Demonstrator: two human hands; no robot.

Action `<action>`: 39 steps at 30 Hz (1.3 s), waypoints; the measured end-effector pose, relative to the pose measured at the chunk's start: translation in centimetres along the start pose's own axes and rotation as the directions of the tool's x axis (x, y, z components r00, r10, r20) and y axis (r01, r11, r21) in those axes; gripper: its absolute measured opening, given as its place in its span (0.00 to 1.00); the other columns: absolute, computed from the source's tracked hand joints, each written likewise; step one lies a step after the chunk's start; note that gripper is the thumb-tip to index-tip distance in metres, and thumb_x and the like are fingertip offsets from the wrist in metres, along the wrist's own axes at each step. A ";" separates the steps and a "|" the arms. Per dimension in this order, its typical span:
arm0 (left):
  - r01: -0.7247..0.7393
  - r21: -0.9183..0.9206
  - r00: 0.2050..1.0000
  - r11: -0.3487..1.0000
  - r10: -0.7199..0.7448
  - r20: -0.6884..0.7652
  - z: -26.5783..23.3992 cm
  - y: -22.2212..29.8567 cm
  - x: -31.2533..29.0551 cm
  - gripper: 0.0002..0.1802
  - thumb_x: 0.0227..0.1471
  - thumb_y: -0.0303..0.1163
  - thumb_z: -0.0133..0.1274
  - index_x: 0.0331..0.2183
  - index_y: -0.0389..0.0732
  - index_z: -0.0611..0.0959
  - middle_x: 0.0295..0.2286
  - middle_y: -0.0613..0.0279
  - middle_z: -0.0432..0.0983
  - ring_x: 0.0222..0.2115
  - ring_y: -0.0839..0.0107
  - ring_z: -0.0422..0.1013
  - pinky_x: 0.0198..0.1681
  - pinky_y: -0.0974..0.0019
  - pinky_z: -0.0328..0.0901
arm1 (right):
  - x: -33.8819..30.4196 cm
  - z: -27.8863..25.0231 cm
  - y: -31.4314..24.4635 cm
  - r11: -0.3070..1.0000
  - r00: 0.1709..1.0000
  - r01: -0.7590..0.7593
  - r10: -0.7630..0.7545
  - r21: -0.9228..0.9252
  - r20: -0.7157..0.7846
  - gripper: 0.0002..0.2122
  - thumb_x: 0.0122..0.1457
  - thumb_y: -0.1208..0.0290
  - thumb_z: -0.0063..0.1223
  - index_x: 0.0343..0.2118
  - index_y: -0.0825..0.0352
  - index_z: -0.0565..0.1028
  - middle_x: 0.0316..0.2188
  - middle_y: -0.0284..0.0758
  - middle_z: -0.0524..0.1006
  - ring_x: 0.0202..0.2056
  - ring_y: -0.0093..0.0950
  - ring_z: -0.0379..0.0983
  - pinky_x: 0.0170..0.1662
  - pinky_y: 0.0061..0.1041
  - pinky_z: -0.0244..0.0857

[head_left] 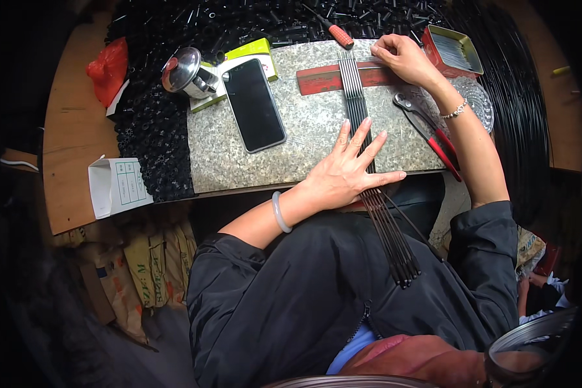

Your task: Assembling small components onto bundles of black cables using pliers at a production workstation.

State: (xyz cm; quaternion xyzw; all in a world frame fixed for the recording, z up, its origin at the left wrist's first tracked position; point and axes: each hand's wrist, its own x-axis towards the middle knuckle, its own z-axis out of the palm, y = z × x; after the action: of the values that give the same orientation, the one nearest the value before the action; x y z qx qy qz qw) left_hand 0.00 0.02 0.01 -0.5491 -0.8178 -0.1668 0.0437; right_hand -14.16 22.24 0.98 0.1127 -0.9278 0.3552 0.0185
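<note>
A row of thin black rods (pixel 389 239) with bare metal tips lies side by side across a grey speckled stone slab (pixel 317 149), the dark ends hanging over the near edge toward my lap. My left hand (pixel 346 169) rests flat on the rods, fingers spread. Beyond it, the metal ends cross a worn red strip (pixel 320 79). Just right of those ends is my right hand (pixel 401 57), thumb and fingertips pinched together; what they hold, if anything, is too small to make out. Red-handled pliers (pixel 430 132) lie beside my right forearm.
A phone (pixel 254 107), a lidded metal cup (pixel 191 74) and a green-and-white box (pixel 252 48) occupy the slab's left. An orange-handled screwdriver (pixel 339 35), a red tin of thin pins (pixel 449 52) and a glass dish (pixel 482 107) stand at the back and right. Black parts (pixel 155 149) surround the slab.
</note>
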 end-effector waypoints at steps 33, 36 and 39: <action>0.011 -0.050 1.000 0.999 -0.012 -0.021 -0.2 0.0 0.1 0.37 0.38 0.38 0.56 0.52 0.73 0.64 0.54 0.46 0.52 0.56 0.38 0.46 0.53 0.33 0.46 | 0.5 0.1 -0.8 0.991 0.993 -0.062 0.049 0.115 0.107 0.13 0.53 0.64 0.51 0.26 0.72 0.74 0.15 0.32 0.70 0.20 0.18 0.62 0.27 0.22 0.60; 0.019 -0.073 1.000 0.997 -0.019 0.000 -0.4 0.0 0.1 0.37 0.38 0.38 0.56 0.52 0.72 0.64 0.54 0.46 0.52 0.56 0.38 0.46 0.53 0.33 0.46 | 0.5 0.1 -1.3 0.995 0.992 -0.061 0.051 0.083 0.114 0.12 0.55 0.66 0.50 0.25 0.73 0.73 0.15 0.26 0.67 0.22 0.13 0.59 0.25 0.18 0.56; 0.018 -0.063 1.000 0.998 -0.018 -0.009 -0.4 0.1 0.0 0.37 0.38 0.37 0.56 0.52 0.72 0.64 0.54 0.46 0.52 0.56 0.38 0.46 0.53 0.34 0.46 | 0.6 0.0 -1.3 0.994 0.992 -0.054 0.042 0.099 0.119 0.12 0.55 0.66 0.50 0.25 0.73 0.73 0.15 0.26 0.67 0.21 0.13 0.58 0.25 0.18 0.56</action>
State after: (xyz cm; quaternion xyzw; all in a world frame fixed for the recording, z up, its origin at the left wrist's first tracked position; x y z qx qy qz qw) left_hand 0.03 -0.02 0.40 -0.5420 -0.8168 -0.1956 0.0288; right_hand -14.44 21.19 1.84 0.1115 -0.9103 0.3954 -0.0501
